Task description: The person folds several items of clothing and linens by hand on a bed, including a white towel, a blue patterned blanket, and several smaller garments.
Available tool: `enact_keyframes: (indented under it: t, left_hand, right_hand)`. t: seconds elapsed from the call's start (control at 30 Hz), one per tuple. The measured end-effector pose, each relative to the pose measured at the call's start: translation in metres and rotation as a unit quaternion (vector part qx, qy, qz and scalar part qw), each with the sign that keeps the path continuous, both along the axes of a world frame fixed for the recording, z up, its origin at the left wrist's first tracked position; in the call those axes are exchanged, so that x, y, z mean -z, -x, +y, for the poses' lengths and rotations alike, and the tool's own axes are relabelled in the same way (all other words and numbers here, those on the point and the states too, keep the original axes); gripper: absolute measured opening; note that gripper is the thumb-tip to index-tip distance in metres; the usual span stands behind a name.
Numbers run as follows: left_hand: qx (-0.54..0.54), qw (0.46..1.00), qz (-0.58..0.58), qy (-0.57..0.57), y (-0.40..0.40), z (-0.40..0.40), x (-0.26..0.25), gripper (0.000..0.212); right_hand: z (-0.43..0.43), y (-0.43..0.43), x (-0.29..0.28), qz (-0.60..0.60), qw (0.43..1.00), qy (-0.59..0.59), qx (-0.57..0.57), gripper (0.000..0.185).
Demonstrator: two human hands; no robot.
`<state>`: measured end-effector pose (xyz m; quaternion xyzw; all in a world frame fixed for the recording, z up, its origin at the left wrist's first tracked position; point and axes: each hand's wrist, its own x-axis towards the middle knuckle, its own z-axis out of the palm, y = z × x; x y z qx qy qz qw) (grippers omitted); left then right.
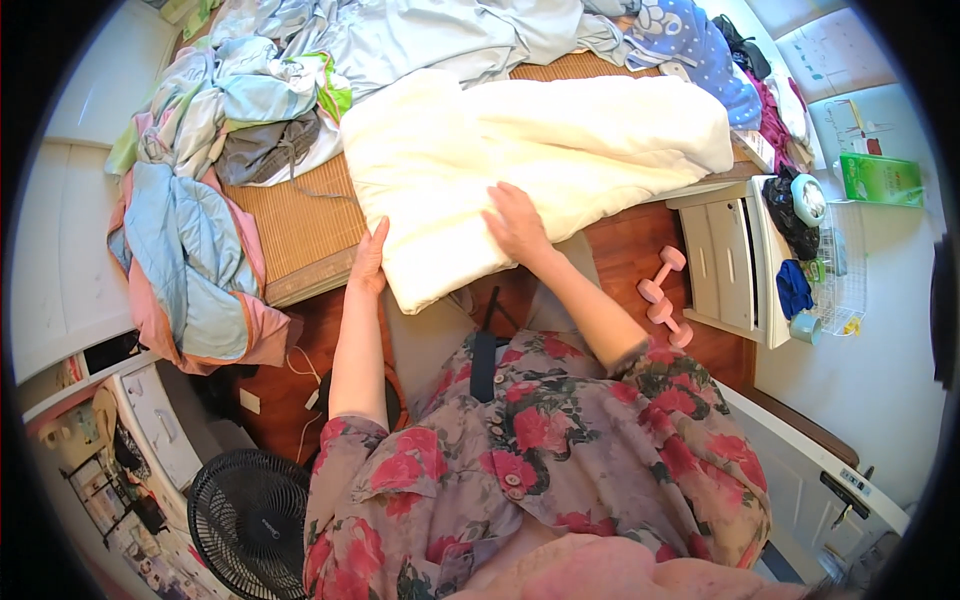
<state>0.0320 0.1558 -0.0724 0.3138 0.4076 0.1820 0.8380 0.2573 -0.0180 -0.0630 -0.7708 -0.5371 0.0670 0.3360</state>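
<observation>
A folded cream-white quilt (450,172) lies on the bed's bamboo mat (300,225), its near corner hanging over the front edge. My left hand (369,256) is at the quilt's left edge, thumb up along its side and the fingers partly hidden, so its grip cannot be told. My right hand (517,225) rests on or just over the quilt near its front edge, slightly blurred, fingers apart and holding nothing. Left of the quilt lie dark grey drawstring shorts (266,150) and crumpled bedding (259,97).
A blue and pink quilt (187,255) hangs over the bed's left corner. Pink dumbbells (664,274) lie on the wooden floor by a white bedside cabinet (724,255). A black fan (255,521) stands at lower left. A blue patterned cloth (690,60) lies at the back right.
</observation>
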Motion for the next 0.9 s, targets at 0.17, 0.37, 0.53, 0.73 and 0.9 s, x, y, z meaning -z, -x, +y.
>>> enact_keyframes:
  t: [0.17,0.37,0.53,0.73,0.9]
  left_hand:
    - [0.012,0.998,0.029,-0.048,-0.007,0.008,0.001,0.055]
    - [-0.021,0.994,-0.051,-0.090,-0.022,0.028,-0.058,0.045]
    - [-0.055,0.990,-0.058,-0.115,0.040,0.057,-0.107,0.040]
    - [-0.072,0.939,0.146,-0.303,0.126,0.061,-0.099,0.048]
    - [-0.098,0.880,0.304,-0.352,0.139,0.039,-0.030,0.058]
  right_hand:
    - [-0.089,-0.034,0.031,0.476,0.795,0.002,0.375,0.037]
    - [-0.080,-0.077,0.014,0.665,0.626,-0.072,0.401,0.043]
    - [-0.049,-0.032,-0.029,0.653,0.690,-0.044,0.308,0.024]
    - [-0.054,0.030,-0.042,0.703,0.658,0.209,0.170,0.022]
    - [-0.029,0.021,-0.066,0.125,0.987,0.095,-0.011,0.015]
